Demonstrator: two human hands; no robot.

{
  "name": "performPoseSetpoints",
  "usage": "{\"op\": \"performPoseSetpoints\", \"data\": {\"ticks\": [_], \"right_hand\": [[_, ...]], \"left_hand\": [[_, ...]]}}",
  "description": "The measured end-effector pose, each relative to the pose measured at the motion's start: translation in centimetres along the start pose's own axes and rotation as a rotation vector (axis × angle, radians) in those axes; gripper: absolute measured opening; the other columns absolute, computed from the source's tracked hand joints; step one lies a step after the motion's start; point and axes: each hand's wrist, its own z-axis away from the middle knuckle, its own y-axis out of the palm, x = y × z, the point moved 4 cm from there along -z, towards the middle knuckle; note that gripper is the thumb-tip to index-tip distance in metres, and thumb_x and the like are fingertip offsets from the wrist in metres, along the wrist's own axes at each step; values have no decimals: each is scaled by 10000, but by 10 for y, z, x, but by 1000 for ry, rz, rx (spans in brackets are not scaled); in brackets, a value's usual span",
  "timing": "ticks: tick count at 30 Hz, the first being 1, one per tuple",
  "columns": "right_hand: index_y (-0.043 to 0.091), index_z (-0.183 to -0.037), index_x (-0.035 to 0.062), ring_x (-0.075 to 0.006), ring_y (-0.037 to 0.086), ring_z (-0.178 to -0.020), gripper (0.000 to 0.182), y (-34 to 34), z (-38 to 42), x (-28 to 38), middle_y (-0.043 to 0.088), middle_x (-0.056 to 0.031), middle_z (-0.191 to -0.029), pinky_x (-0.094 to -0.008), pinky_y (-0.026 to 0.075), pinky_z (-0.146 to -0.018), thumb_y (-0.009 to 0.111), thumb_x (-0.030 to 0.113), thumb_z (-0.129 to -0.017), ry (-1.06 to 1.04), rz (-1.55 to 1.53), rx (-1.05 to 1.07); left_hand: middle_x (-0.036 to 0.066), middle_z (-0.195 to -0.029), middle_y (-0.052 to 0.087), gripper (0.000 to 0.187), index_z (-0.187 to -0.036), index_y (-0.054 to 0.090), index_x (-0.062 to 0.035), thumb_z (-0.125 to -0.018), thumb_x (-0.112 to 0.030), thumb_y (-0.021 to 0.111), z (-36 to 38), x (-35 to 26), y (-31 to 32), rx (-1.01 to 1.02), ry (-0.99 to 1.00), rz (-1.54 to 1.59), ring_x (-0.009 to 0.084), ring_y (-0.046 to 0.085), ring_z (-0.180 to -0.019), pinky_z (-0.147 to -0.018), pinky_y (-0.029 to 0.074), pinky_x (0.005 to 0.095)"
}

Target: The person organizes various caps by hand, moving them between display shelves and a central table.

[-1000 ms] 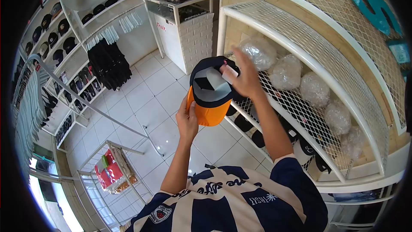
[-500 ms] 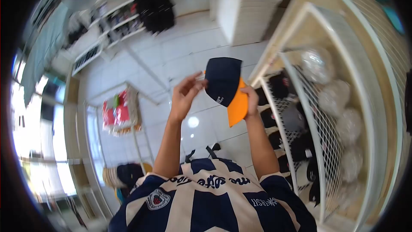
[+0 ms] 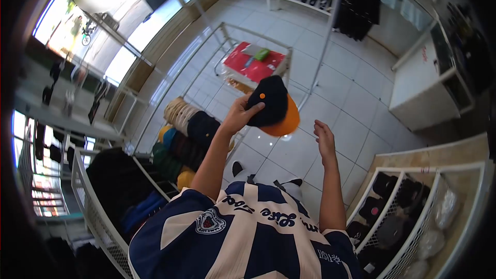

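Note:
A dark navy baseball cap [image 3: 271, 104] with an orange brim and an orange top button hangs in front of me in the head view. My left hand [image 3: 243, 115] grips it by the back of its crown, thumb on the outside. The brim points to the right and down. My right hand [image 3: 324, 137] is off to the right of the cap, touching nothing, with its fingers stretched out. Beyond the cap, red packages [image 3: 248, 62] in clear plastic lie on a small stand, a green item on top.
Stacked caps [image 3: 181, 134] in several colours stand at left, beside a white rack [image 3: 98, 222] of dark clothes. At right, a white mesh shelf [image 3: 398, 201] holds dark caps and plastic-wrapped items. A white counter [image 3: 423, 93] is farther back. Thin metal rails cross the tiled floor.
My view has swung left towards the window and stacked caps. My right hand has let go of the brim and moved away; my left hand now holds the cap by its crown.

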Motion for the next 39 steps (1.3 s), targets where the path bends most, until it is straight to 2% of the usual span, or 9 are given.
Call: {"op": "performPoseSetpoints", "data": {"ticks": [4, 6, 8, 14, 19, 22, 27, 34, 39], "right_hand": [[553, -1269, 62, -198, 600, -1026, 432, 116, 7, 24, 621, -91, -1166, -311, 440, -869, 504, 325, -930, 73, -11, 204], [554, -1262, 53, -189, 617, -994, 422, 183, 7, 24, 631, -87, -1142, -307, 456, -843, 517, 312, -930, 63, -59, 343], [552, -1261, 50, -180, 624, -978, 415, 247, 7, 13, 639, -88, -1125, -301, 472, -820, 540, 297, -928, 62, -68, 416], [311, -1416, 8, -296, 525, -1165, 634, 385, -18, -64, 492, -186, -1305, -370, 449, -924, 550, 326, -922, 39, 83, 311], [261, -1427, 28, -305, 518, -1164, 690, 408, -19, -98, 472, -184, -1326, -383, 439, -946, 543, 381, -904, 310, -1, 375], [187, -1438, 94, -297, 596, -996, 772, 411, -7, -125, 496, -169, -1254, -402, 493, -840, 541, 502, -886, 539, 42, 463], [82, -1471, 127, -451, 491, -1163, 858, 433, -2, -167, 259, -233, -1459, -486, 442, -946, 516, 570, -877, 705, -48, 508], [91, -1483, 124, -375, 484, -1166, 849, 446, -23, -220, 352, -178, -1417, -502, 447, -873, 476, 575, -875, 607, -28, 155], [214, -1456, 82, -304, 524, -1051, 789, 455, -20, -234, 463, -171, -1305, -426, 456, -802, 494, 535, -873, 609, 120, 241]], "left_hand": [[109, -777, 633, 262, -1048, 596, 27, -889, -176, 639, 36, 20, -117, -328, 83, -443, 145, 605, -762, -688, 473, 320], [235, -759, 584, 224, -1012, 578, 16, -877, -159, 617, 59, 18, -159, -445, -42, -575, 330, 594, -696, -656, 452, 365], [249, -781, 587, 209, -1019, 578, 6, -883, -151, 600, 70, 45, -205, -509, 54, -640, 380, 584, -721, -664, 455, 379], [221, -868, 599, 211, -1084, 576, -13, -891, -98, 578, 95, 134, -249, -394, -38, -376, 332, 609, -816, -741, 466, 367], [221, -1024, 632, 285, -1175, 554, -8, -915, -123, 569, 109, 228, -250, -297, -322, -101, 329, 611, -955, -841, 463, 350], [236, -1082, 625, 343, -1221, 541, -6, -919, -165, 567, 120, 274, -253, -294, -328, -379, 365, 594, -1048, -887, 451, 383], [248, -1159, 595, 385, -1254, 524, 5, -918, -177, 561, 129, 300, -266, -358, -494, -595, 384, 563, -1104, -927, 438, 398], [167, -1149, 634, 411, -1266, 518, 24, -893, -123, 604, 111, 320, -252, -331, -440, -129, 230, 579, -1107, -936, 426, 335], [196, -1033, 648, 310, -1145, 545, -7, -860, -116, 598, 135, 316, -273, -280, -640, -635, 343, 606, -1020, -851, 455, 427]]}}
